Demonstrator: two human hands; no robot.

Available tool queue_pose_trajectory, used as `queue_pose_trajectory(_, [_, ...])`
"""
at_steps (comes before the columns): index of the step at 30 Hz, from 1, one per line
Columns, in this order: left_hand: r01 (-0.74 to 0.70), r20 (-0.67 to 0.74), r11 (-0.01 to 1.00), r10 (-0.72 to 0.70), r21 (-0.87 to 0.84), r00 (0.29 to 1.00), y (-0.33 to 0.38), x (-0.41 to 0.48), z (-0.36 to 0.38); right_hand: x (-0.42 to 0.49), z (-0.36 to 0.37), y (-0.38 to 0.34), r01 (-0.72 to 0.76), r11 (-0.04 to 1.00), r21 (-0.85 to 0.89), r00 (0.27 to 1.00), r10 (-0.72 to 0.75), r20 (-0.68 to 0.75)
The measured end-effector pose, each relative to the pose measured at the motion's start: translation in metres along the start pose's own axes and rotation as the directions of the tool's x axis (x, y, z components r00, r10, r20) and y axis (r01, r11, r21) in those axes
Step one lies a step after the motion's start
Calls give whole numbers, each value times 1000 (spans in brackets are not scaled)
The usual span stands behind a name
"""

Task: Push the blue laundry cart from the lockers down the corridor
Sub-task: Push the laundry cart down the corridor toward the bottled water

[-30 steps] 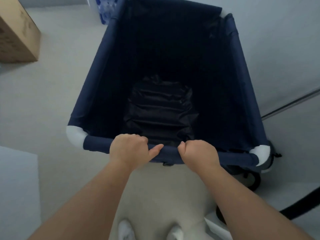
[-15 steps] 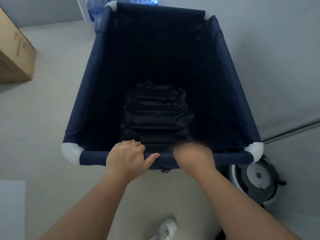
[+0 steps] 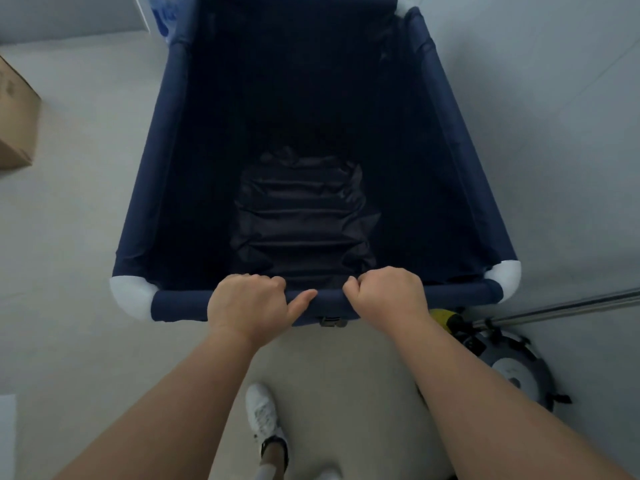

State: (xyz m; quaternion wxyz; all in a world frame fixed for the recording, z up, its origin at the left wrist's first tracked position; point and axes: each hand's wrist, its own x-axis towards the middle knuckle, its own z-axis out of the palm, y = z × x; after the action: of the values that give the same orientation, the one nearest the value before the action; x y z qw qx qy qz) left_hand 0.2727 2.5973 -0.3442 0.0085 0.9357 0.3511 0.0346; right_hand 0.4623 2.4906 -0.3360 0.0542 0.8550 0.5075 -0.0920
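The blue laundry cart [image 3: 149, 188] fills the middle of the view, a deep navy fabric bin with white corner pieces. A crumpled dark cloth [image 3: 301, 220] lies at its bottom. My left hand [image 3: 247, 301] is closed over the near rim bar, thumb lying along the bar. My right hand [image 3: 388, 296] grips the same bar just to the right, a small gap between the two fists.
A cardboard box [image 3: 15, 116] stands on the pale floor at the left. A round robot vacuum [image 3: 516, 368] with a yellow part sits by the cart's near right corner, under a metal rail [image 3: 568, 308]. Blue-and-white packaging [image 3: 166, 15] lies beyond the cart's far left corner. My white shoe [image 3: 263, 414] is below.
The cart has rolled forward past the robot vacuum, which now shows more fully at the right. The cardboard box has slid toward the left edge. Both hands stayed on the bar.
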Motion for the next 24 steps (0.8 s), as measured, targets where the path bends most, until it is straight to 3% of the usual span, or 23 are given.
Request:
queue_pose_trajectory(12, [15,47,1000,-14,-16,999,-19,100,-1,101,-24,15,-40,999,27,999,39,29])
queue_pose_trajectory(24, [73,56,997,-71,-35,996,21,201,5,205,-49,87,15,1000,-22,997,-14,71])
